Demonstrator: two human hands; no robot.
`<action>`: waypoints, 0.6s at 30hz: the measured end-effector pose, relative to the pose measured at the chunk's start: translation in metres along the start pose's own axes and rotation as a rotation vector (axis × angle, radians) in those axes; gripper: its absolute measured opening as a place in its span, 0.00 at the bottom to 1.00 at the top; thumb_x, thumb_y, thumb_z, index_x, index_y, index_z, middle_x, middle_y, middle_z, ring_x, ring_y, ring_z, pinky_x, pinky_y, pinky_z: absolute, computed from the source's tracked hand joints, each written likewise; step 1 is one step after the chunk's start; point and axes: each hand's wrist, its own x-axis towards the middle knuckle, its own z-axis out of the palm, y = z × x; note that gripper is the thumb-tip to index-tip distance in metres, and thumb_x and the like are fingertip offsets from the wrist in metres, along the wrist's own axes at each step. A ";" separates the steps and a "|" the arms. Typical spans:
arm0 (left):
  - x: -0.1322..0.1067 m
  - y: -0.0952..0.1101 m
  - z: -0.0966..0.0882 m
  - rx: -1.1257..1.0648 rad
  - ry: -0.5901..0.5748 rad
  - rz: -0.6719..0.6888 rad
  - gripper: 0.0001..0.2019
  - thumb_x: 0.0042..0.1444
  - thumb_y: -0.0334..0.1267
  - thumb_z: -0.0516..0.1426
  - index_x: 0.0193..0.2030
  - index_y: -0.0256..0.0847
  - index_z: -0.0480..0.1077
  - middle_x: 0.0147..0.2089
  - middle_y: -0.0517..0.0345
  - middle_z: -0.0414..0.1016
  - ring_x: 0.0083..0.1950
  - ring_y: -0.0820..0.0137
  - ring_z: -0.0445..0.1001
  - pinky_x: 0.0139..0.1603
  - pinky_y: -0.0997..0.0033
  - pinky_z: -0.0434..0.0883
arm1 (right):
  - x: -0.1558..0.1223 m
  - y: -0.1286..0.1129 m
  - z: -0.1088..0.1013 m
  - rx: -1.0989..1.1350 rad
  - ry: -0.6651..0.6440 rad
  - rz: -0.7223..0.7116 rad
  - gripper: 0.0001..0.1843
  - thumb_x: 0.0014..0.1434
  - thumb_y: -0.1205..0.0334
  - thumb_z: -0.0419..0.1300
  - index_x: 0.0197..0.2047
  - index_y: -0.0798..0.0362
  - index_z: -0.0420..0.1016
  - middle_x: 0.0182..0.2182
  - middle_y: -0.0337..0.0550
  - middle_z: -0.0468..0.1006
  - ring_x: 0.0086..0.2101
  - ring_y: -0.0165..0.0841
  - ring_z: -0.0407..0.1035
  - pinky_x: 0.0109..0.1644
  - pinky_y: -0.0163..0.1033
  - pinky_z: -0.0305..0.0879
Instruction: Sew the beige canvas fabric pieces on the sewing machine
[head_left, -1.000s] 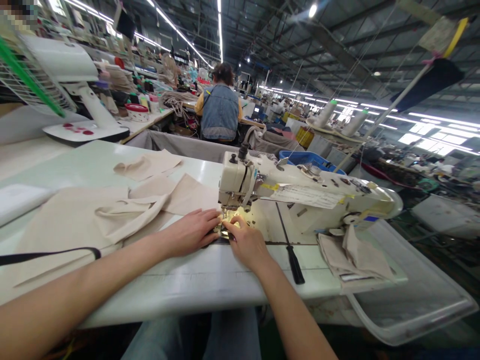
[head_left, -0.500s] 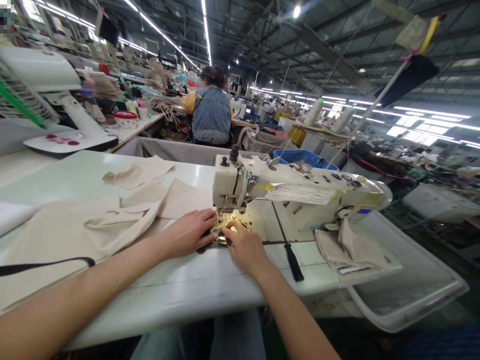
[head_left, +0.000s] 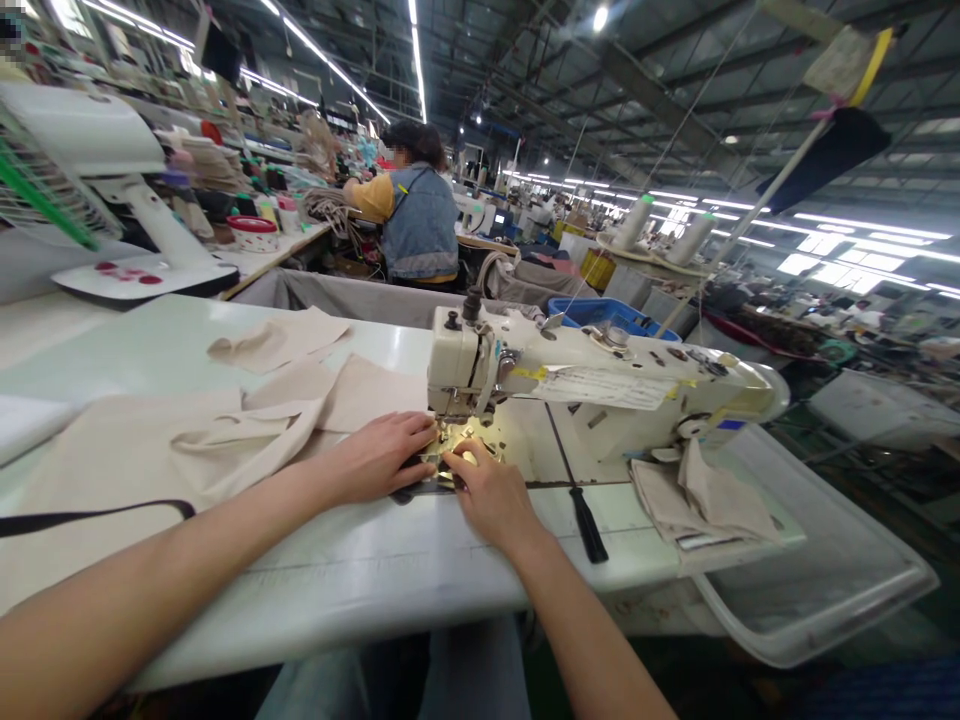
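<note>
Both hands are at the lit needle area of a white sewing machine point(head_left: 465, 350). My left hand point(head_left: 382, 455) rests left of the needle, fingers stretched toward the presser foot and thumb apart below them. My right hand point(head_left: 491, 495) is just right of the needle, with thumb and index finger bent together over the shiny metal plate point(head_left: 491, 440). Whatever lies between those fingertips is too small to make out. A screwdriver point(head_left: 585, 515) with a black handle lies right of my right hand, its shaft on the machine bed.
Beige cloth pieces point(head_left: 127, 440) spread over the left of the table, with a black strip point(head_left: 97, 518) on them. More folded beige cloth point(head_left: 701, 500) sits at the right, beside a clear plastic bin point(head_left: 825, 590). A white fan point(head_left: 97, 150) stands at far left. A co-worker point(head_left: 420, 220) sits ahead.
Both hands stay at the needle area with only slight finger shifts. The co-worker ahead has turned and reached an arm to the left. The view has shifted a little.
</note>
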 end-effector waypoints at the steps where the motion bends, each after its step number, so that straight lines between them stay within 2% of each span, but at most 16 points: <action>1: 0.000 0.000 0.000 -0.001 0.005 0.001 0.19 0.68 0.48 0.52 0.57 0.38 0.72 0.56 0.43 0.75 0.57 0.54 0.74 0.59 0.53 0.71 | 0.000 0.000 0.001 -0.002 0.000 0.003 0.21 0.69 0.65 0.54 0.63 0.42 0.72 0.61 0.40 0.72 0.44 0.35 0.76 0.44 0.38 0.72; 13: -0.002 0.004 -0.003 0.022 -0.004 0.002 0.19 0.69 0.47 0.51 0.58 0.38 0.71 0.61 0.42 0.74 0.59 0.55 0.74 0.61 0.55 0.70 | -0.002 -0.003 0.003 -0.031 0.004 0.020 0.23 0.68 0.66 0.55 0.63 0.43 0.71 0.62 0.42 0.71 0.45 0.34 0.76 0.45 0.37 0.73; 18: -0.005 0.005 0.004 0.022 0.011 -0.024 0.21 0.70 0.49 0.50 0.60 0.38 0.70 0.61 0.42 0.74 0.61 0.55 0.73 0.63 0.53 0.69 | -0.002 -0.003 0.005 -0.040 0.017 0.030 0.22 0.68 0.65 0.55 0.63 0.43 0.71 0.61 0.41 0.72 0.44 0.34 0.76 0.44 0.37 0.73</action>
